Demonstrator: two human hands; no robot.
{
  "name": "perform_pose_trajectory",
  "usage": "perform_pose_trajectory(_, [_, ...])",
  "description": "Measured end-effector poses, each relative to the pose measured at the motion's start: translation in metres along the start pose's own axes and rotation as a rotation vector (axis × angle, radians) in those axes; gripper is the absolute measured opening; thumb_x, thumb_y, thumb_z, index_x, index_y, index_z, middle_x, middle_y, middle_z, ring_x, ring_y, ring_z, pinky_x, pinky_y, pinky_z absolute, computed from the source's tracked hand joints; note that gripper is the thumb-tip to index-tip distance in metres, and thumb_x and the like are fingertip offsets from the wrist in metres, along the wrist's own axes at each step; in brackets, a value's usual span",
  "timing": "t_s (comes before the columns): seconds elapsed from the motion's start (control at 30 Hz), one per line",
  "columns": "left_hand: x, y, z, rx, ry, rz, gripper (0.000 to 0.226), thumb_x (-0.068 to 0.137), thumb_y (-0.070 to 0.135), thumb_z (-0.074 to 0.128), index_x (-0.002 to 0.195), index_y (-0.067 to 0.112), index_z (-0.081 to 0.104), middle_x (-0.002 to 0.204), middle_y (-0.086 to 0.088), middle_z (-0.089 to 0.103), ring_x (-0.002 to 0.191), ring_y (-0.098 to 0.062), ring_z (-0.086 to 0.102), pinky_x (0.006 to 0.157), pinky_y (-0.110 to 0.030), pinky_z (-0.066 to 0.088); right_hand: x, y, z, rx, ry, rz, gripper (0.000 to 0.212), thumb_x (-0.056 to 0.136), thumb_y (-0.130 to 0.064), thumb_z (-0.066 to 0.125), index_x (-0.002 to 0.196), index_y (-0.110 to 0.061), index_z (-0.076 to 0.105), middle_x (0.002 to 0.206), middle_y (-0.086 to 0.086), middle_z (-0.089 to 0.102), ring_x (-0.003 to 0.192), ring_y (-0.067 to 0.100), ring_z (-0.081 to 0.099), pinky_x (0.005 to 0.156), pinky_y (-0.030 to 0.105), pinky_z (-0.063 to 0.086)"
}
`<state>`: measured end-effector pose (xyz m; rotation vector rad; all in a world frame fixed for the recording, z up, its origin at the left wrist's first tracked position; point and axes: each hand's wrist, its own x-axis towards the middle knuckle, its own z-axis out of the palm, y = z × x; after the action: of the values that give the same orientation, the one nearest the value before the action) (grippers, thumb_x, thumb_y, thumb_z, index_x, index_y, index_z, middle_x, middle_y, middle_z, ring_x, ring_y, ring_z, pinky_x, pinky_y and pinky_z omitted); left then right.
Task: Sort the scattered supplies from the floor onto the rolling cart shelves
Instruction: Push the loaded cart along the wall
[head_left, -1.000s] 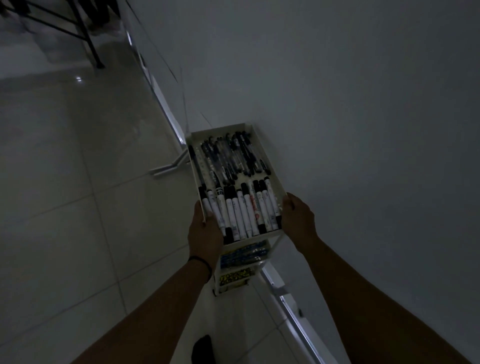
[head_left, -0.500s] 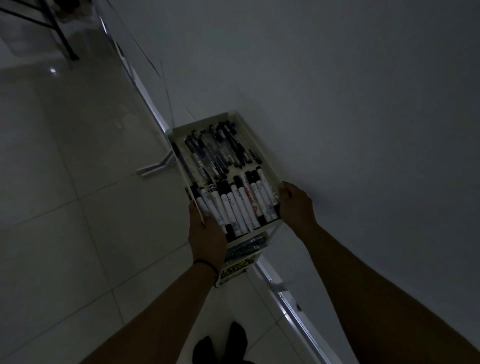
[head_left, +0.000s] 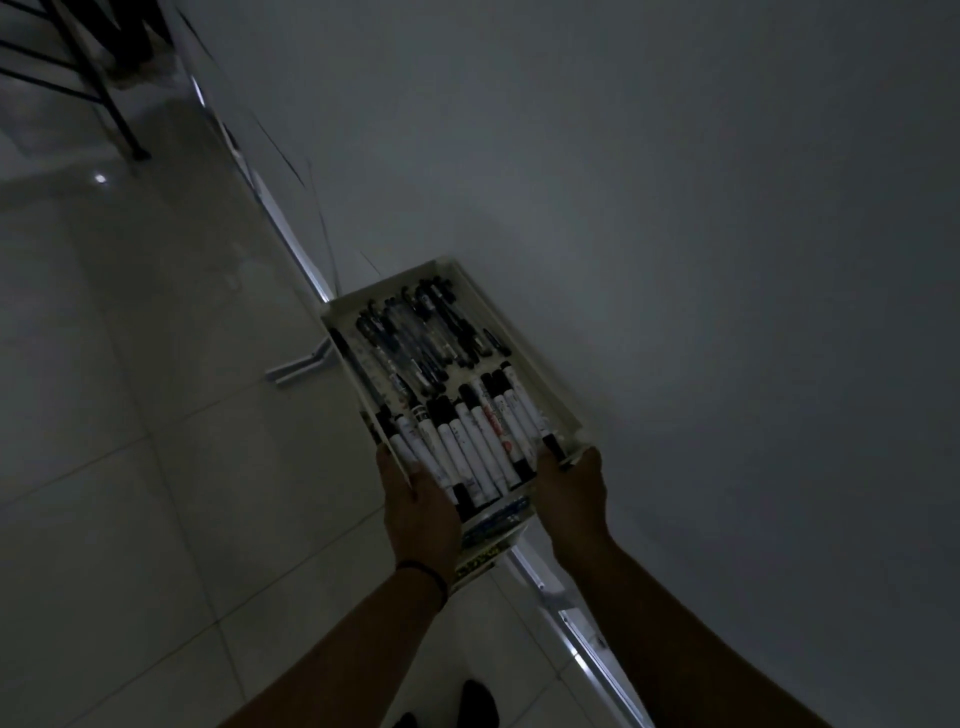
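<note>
The white rolling cart (head_left: 524, 332) stands against the wall in dim light. Its top shelf holds several white markers (head_left: 478, 441) in a row at the near end and several dark pens (head_left: 421, 338) at the far end. My left hand (head_left: 421, 512) grips the cart's near left corner. My right hand (head_left: 571, 493) grips the near right corner. Lower shelves (head_left: 493, 525) show below my hands, with blue items and yellowish items that I cannot make out.
A grey wall (head_left: 675, 260) runs along the right, with a shiny baseboard strip (head_left: 587, 639) at its foot. Pale tiled floor (head_left: 156, 415) spreads to the left. Black furniture legs (head_left: 104, 93) stand at the far top left. My dark shoes (head_left: 478, 701) show at the bottom.
Both hands kept hold of the cart's near corners. The cart shifted along the wall relative to the view, and my feet came into sight below.
</note>
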<state>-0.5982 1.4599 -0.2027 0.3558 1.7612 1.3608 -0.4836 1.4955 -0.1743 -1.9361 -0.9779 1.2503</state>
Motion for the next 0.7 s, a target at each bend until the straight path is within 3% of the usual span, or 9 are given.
perform_pose_trajectory(0.07, [0.002, 0.004, -0.001, 0.025, -0.018, 0.004, 0.052, 0.101, 0.035, 0.032, 0.148, 0.033, 0.01, 0.144, 0.006, 0.037, 0.124, -0.019, 0.046, 0.105, -0.037, 0.04, 0.005, -0.001, 0.0, 0.0, -0.008, 0.017, 0.065, 0.097, -0.029, 0.046, 0.149, -0.011, 0.012, 0.148, 0.01, 0.034, 0.126, 0.024, 0.044, 0.105, 0.031, 0.038])
perform_pose_trajectory(0.13, [0.008, 0.009, -0.004, 0.071, -0.031, 0.016, 0.05, 0.1, 0.035, 0.033, 0.146, 0.031, 0.014, 0.128, -0.003, 0.051, 0.098, -0.022, 0.056, 0.085, -0.034, 0.049, 0.005, -0.004, 0.002, 0.011, -0.008, 0.017, 0.067, 0.098, -0.029, 0.043, 0.15, -0.013, 0.005, 0.151, 0.011, 0.03, 0.124, 0.023, 0.045, 0.101, 0.03, 0.038])
perform_pose_trajectory(0.23, [0.027, 0.018, -0.012, 0.126, -0.044, 0.004, 0.032, 0.099, 0.035, 0.037, 0.128, 0.024, 0.028, 0.102, -0.011, 0.056, 0.072, -0.018, 0.052, 0.059, -0.027, 0.042, 0.007, -0.006, 0.007, 0.012, 0.016, 0.025, 0.067, 0.1, -0.03, 0.039, 0.15, -0.012, -0.001, 0.154, 0.011, 0.024, 0.133, 0.026, 0.036, 0.102, 0.029, 0.035])
perform_pose_trajectory(0.37, [0.067, 0.035, -0.026, 0.232, -0.094, 0.067, 0.019, 0.099, 0.031, 0.04, 0.111, 0.018, 0.034, 0.087, -0.006, 0.051, 0.071, -0.022, 0.05, 0.059, -0.028, 0.042, 0.005, -0.007, 0.017, 0.012, 0.15, 0.015, 0.06, 0.101, -0.024, 0.034, 0.15, -0.01, 0.002, 0.151, 0.013, 0.028, 0.13, 0.027, 0.04, 0.101, 0.028, 0.035])
perform_pose_trajectory(0.43, [0.092, 0.048, -0.034, 0.272, -0.126, 0.1, 0.017, 0.099, 0.027, 0.041, 0.112, 0.017, 0.035, 0.084, -0.006, 0.05, 0.065, -0.018, 0.048, 0.053, -0.026, 0.039, 0.005, -0.004, 0.023, -0.032, 0.23, 0.018, 0.055, 0.101, -0.021, 0.032, 0.149, -0.007, 0.01, 0.145, 0.015, 0.038, 0.117, 0.025, 0.049, 0.091, 0.023, 0.037])
perform_pose_trajectory(0.5, [0.119, 0.066, -0.041, 0.317, -0.148, 0.125, 0.029, 0.097, 0.024, 0.046, 0.123, 0.013, 0.037, 0.1, -0.01, 0.053, 0.074, -0.02, 0.052, 0.06, -0.025, 0.04, 0.003, -0.004, 0.027, -0.033, 0.3, 0.046, 0.05, 0.102, -0.019, 0.031, 0.148, -0.005, 0.017, 0.139, 0.017, 0.045, 0.11, 0.025, 0.052, 0.084, 0.019, 0.033])
perform_pose_trajectory(0.6, [0.165, 0.097, -0.05, 0.384, -0.193, 0.212, 0.052, 0.094, 0.021, 0.053, 0.139, 0.006, 0.031, 0.13, -0.01, 0.042, 0.106, -0.023, 0.049, 0.083, -0.029, 0.043, -0.003, -0.007, 0.029, -0.023, 0.398, 0.091, 0.047, 0.102, -0.024, 0.032, 0.143, -0.002, 0.029, 0.136, 0.016, 0.048, 0.117, 0.028, 0.05, 0.09, 0.021, 0.033])
perform_pose_trajectory(0.67, [0.193, 0.115, -0.051, 0.473, -0.287, 0.317, 0.059, 0.093, 0.021, 0.054, 0.144, 0.006, 0.028, 0.137, -0.008, 0.041, 0.122, -0.024, 0.044, 0.1, -0.03, 0.037, -0.007, -0.008, 0.03, 0.014, 0.433, 0.107, 0.043, 0.1, -0.035, 0.034, 0.127, -0.004, 0.048, 0.122, 0.016, 0.057, 0.109, 0.031, 0.054, 0.09, 0.03, 0.04])
perform_pose_trajectory(0.7, [0.203, 0.122, -0.05, 0.518, -0.344, 0.328, 0.058, 0.094, 0.021, 0.053, 0.145, 0.006, 0.029, 0.138, -0.004, 0.04, 0.126, -0.022, 0.041, 0.101, -0.025, 0.032, -0.009, -0.007, 0.033, 0.027, 0.431, 0.11, 0.045, 0.098, -0.042, 0.034, 0.119, -0.008, 0.054, 0.115, 0.015, 0.06, 0.105, 0.03, 0.056, 0.09, 0.033, 0.044])
